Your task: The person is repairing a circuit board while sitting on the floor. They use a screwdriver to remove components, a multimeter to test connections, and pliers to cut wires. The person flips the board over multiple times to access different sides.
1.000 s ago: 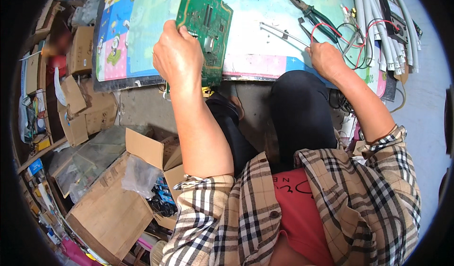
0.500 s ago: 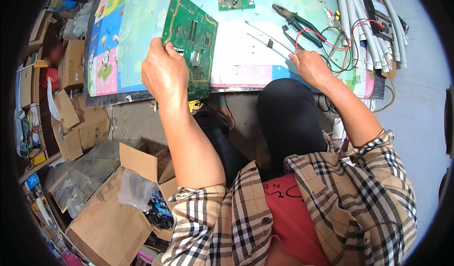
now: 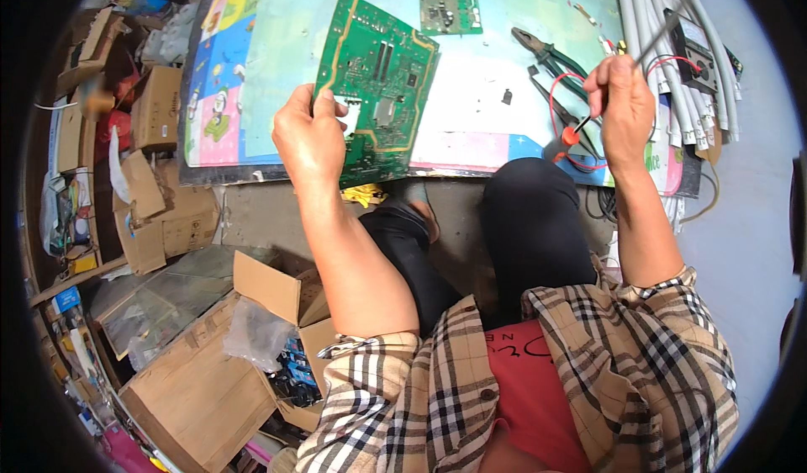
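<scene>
My left hand point(image 3: 313, 137) is closed on the left edge of a large green circuit board point(image 3: 412, 82), thumb on its face. The board stands tilted above the front edge of the table, its chips and connectors facing me. My right hand point(image 3: 624, 107) is closed around the shaft of a long screwdriver. The screwdriver's orange-and-dark handle point(image 3: 561, 143) points down toward my knee, while its blurred shaft sticks out to the upper right. Beyond the right hand lie pliers point(image 3: 551, 57) with dark handles, and red and black leads.
Another green circuit board point(image 3: 450, 2) lies at the back of the table point(image 3: 282, 95). A small black piece point(image 3: 507, 96) rests mid-table. White tubes point(image 3: 660, 78) and a meter point(image 3: 693, 52) are at the right. An open cardboard box point(image 3: 267, 284) stands at lower left.
My right hand has risen and moved right, and the screwdriver has swung round from pointing upper left to upper right, exposing its handle. The board in my left hand appears slightly shifted right.
</scene>
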Motion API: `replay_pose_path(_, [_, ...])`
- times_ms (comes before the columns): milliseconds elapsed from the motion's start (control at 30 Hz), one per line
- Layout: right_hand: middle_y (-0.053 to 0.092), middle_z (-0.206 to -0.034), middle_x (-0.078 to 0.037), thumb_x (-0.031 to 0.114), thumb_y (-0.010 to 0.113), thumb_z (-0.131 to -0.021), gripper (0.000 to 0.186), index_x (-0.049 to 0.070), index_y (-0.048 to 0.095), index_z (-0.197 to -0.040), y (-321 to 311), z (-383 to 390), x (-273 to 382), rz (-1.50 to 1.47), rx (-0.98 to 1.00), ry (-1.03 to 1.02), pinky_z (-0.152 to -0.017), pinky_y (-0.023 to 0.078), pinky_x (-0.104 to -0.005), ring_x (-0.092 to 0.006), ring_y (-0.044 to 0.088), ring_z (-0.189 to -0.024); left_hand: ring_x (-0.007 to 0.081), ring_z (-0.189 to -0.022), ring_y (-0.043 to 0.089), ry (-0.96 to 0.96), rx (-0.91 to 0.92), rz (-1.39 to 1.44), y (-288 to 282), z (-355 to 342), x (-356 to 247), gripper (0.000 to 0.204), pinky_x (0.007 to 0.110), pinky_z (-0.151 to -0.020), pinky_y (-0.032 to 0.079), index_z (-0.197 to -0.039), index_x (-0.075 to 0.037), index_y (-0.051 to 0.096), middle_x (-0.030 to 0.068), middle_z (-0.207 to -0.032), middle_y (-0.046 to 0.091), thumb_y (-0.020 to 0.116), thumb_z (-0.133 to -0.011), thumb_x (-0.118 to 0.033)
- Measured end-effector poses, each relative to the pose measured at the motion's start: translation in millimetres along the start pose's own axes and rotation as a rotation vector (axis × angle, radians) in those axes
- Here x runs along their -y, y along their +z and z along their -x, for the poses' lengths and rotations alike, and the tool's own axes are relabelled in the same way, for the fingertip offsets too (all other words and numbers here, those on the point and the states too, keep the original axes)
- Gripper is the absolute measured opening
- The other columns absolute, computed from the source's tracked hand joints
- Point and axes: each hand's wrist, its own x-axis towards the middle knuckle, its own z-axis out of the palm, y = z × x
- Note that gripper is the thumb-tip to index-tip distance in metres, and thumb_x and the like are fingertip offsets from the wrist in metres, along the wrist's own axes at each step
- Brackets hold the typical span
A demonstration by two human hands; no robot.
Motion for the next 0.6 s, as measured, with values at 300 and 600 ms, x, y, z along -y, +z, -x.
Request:
replay_pose_path(300, [0.055,-0.074,-0.004,0.021,0.046,-0.098,0.023,0.002,0.053,-0.086,6,30,-42,0.220,0.130,0.151,-0.059,0.044,-0.0240,-0.0087,0.054,-0.062,0.0151,-0.055,0.060,0.019,-0.023,-0.024,1,-6,17,0.016,0.033,-0.055,0.047,-0.090,0.001,0.066,0.0077,-0.064,0.064,0.058,-0.086,-0.012])
replay_pose_path(600, [0.056,-0.084,-0.015,0.008,0.057,-0.085,0.020,0.003,0.049,-0.103,7,50,-88,0.390,0.343,0.157,-0.073,0.046,-0.0330,-0.0239,0.060,-0.078,0.0243,-0.057,0.063,0.611,-0.399,-0.391,24,8,-14,0.012,0.034,-0.054,0.046,-0.092,-0.008,0.068,0.0110,-0.066,0.065,0.066,-0.082,-0.015])
